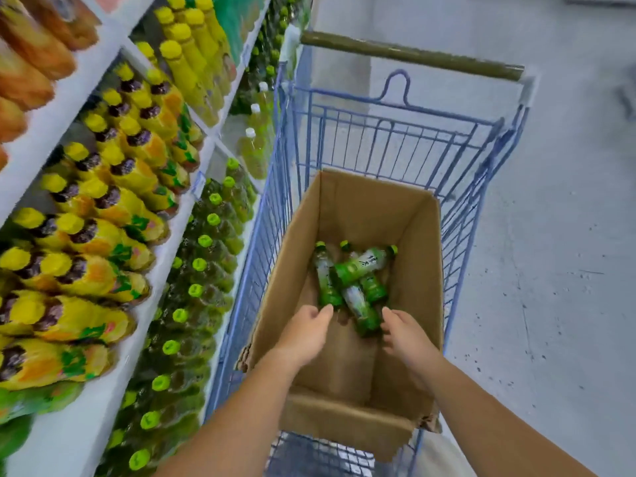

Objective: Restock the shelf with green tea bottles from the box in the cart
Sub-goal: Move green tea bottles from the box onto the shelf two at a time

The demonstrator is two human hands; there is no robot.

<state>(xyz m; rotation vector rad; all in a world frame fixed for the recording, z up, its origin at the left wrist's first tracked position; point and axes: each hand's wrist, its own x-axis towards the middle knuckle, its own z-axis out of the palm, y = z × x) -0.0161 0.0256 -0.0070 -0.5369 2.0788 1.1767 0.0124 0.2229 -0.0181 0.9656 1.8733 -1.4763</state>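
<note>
Your left hand (pixel 304 327) is inside the box (pixel 420 270), fingers loose and a little spread, and it holds nothing. Its thumb points at the bottom end of the nearest bottle and is just beside it; I cannot tell if it touches already. Your right hand (pixel 404 333) is also down in the box, fingers slightly bent and apart, also with nothing in it. Its fingertips are just beside the bottom end of another bottle.

Between and beyond the two hands lie the green tea bottles (pixel 358 268). They lie on their sides in a small crossed pile on the box floor, one resting over the others. I count four, but one more could be hidden under them. The rest of the box floor is bare cardboard, so I judge the box is nearly finished.

The box stands in the blue cart (pixel 395 139), which is parked just beside the shelf (pixel 182 232) on your left. On the lower level of the shelf the green-capped bottles (pixel 206 266) stand in long rows that look well filled. Above them stand the yellow-capped bottles (pixel 113 201), which are not your concern.

So most of the restocking seems done. What is left, as I judge it, is to take these last bottles, likely one in each hand, and stand them upright in the green rows. Where the free place is, I cannot see.
</note>
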